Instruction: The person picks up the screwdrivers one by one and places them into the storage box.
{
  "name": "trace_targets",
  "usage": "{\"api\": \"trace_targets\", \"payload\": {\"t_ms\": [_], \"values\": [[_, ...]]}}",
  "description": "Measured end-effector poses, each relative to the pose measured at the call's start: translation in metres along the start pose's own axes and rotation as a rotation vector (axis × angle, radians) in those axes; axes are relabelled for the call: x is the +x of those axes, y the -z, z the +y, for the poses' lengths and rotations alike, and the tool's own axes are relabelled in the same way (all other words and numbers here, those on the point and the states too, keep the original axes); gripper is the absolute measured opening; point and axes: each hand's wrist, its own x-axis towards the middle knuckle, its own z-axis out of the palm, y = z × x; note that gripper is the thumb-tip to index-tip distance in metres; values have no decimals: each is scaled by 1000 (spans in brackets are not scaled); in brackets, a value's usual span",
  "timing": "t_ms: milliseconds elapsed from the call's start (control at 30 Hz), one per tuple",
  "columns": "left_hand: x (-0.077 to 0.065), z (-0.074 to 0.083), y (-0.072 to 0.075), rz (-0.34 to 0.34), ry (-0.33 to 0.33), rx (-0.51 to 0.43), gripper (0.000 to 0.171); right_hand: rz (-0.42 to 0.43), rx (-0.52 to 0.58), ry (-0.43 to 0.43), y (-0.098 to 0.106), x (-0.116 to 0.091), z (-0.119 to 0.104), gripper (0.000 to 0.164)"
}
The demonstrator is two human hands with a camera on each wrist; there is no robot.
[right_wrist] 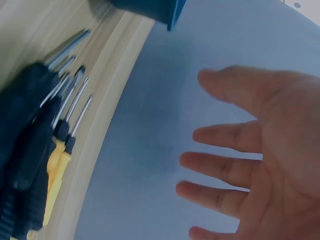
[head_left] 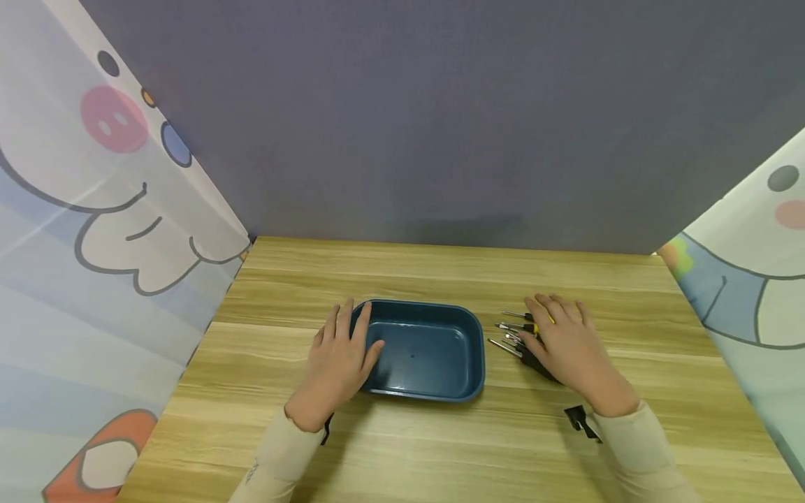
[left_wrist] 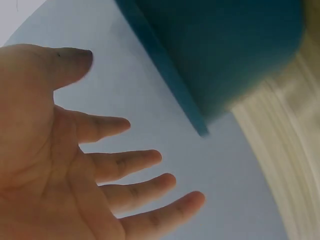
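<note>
A dark blue rectangular tray (head_left: 418, 360) with raised walls sits on the wooden table. Over its left rim hovers my left hand (head_left: 339, 353), fingers spread and palm down; in the left wrist view the palm holds nothing and the tray wall (left_wrist: 220, 65) is apart from the fingertips. To the right of the tray lies a bunch of screwdrivers (head_left: 512, 342), with metal shafts pointing left. My right hand (head_left: 569, 342) is above their handles and partly hides them. Black and yellow handles (right_wrist: 55, 170) show in the right wrist view, apart from the loosely extended fingers.
The wood-grain table (head_left: 302, 279) ends at a grey panel (head_left: 440, 140) behind. Cartoon-printed curtains (head_left: 126, 244) flank both sides. Black straps (head_left: 581, 423) hang by the wrists.
</note>
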Motion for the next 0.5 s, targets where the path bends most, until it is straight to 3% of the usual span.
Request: {"api": "trace_targets", "payload": {"t_ms": [233, 500], "values": [[-4, -16, -3, -21, 53, -35, 62, 42, -15, 37, -5, 0, 19, 49], [-6, -26, -10, 37, 62, -72, 51, -3, -10, 33, -11, -1, 39, 41]]}}
